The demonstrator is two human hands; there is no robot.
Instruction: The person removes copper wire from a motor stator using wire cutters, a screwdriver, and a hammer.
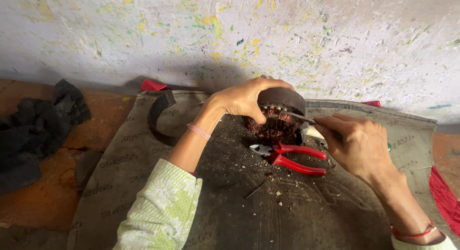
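The left hand (247,99) has a closed grip over the top of a round motor stator (278,116) standing tilted on a dirty mat (230,202), close under the paint-flecked wall (230,34). The right hand (357,144) pinches a thin metal tool (301,118) into its windings. Red-handled pliers (287,156) lie just in front; a dark ring (158,113) sits off left.

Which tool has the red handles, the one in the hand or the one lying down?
The pliers lying on the mat have red handles. The thin metal tool in the right hand shows none.
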